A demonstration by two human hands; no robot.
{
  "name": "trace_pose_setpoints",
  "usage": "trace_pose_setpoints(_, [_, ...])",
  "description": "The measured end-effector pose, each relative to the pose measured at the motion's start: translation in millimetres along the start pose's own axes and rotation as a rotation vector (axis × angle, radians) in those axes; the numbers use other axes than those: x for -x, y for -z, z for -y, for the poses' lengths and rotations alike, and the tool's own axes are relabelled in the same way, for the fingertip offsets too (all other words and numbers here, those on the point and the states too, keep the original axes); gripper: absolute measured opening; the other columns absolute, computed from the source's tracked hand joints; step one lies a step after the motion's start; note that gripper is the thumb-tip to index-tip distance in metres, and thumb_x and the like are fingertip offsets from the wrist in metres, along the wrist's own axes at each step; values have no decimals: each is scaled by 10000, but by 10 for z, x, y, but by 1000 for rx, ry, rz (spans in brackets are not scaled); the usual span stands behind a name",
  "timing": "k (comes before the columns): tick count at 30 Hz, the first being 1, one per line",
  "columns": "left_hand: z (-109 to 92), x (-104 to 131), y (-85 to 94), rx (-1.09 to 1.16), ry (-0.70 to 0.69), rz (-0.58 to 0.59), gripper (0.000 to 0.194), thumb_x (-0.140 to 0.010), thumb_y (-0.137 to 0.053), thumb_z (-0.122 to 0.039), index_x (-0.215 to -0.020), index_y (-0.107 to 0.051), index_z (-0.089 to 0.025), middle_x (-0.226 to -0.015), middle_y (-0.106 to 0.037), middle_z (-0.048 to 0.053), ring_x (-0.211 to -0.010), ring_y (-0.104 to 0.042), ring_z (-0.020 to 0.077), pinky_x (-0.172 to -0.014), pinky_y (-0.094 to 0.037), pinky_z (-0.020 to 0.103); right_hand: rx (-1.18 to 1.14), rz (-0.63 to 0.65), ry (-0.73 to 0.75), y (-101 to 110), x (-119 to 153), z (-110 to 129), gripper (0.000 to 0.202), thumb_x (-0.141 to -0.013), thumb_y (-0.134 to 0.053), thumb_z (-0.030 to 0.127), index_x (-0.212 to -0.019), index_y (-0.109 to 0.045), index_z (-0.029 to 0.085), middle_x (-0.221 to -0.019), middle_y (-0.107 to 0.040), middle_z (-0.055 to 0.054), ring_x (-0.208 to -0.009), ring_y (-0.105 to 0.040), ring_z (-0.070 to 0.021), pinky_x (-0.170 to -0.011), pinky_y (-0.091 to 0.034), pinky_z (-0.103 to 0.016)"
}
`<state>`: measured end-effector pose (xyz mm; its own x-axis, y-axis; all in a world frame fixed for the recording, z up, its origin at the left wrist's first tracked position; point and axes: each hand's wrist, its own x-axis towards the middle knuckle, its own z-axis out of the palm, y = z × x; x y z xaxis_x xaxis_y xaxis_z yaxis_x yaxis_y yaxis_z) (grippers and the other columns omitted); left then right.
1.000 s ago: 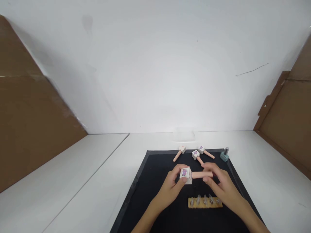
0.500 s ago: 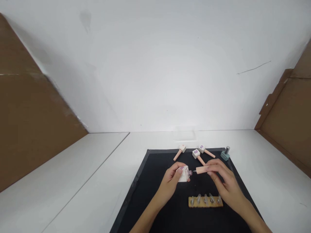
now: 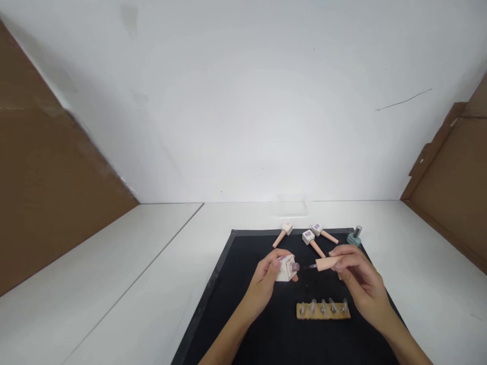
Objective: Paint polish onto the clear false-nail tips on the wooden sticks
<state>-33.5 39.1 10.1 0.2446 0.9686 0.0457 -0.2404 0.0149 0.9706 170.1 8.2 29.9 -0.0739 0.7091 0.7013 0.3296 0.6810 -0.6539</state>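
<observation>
My left hand is closed around a white nail polish bottle, tilted so that its uncapped purplish neck points right. In my right hand is the bottle's peach cap, held between thumb and fingers. A thin brush extends from the cap toward the neck, with a small gap between them. Below the hands, a yellowish strip lies on the black mat. Several clear nail tips stand along it.
Behind my hands lie three more white bottles with peach caps: one at left, one in the middle, one behind it. A teal bottle stands at the mat's far right corner. Cardboard panels flank the white table.
My right hand has moved right with the cap, drawing the brush clear of the bottle's neck. The bottle in my left hand has turned slightly, its neck more toward me.
</observation>
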Motion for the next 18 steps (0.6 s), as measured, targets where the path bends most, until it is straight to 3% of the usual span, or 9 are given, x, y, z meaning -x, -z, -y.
trace_pose_setpoints(4, [-3, 14, 12, 36, -16, 10, 643, -624, -597, -755, -804, -600, -137, -530, -609, 13, -491, -555, 146, -536, -399, 256, 5, 9, 16, 4, -2, 52, 186, -941, -500, 268, -793, -608, 235, -874, -658, -62, -612, -606, -150, -476, -487, -238])
trace_pose_setpoints(10, [-14, 22, 27, 101, -8, 29, 624, -632, -614, -734, -819, -602, -138, -532, -595, 3, -483, -555, 140, -516, -404, 247, 11, -7, 58, -16, 0, 96, 198, -933, -524, 262, -753, -600, 232, -847, -674, -65, -766, -671, -190, -575, -540, -258])
trace_pose_setpoints(18, [-42, 34, 19, 156, -14, 58, 630, -623, -617, -739, -772, -603, -126, -527, -568, -3, -428, -497, 100, -469, -384, 225, 30, 10, 88, -24, 16, 83, 209, -931, -524, 236, -735, -595, 225, -854, -679, -64, -760, -674, -179, -600, -551, -260])
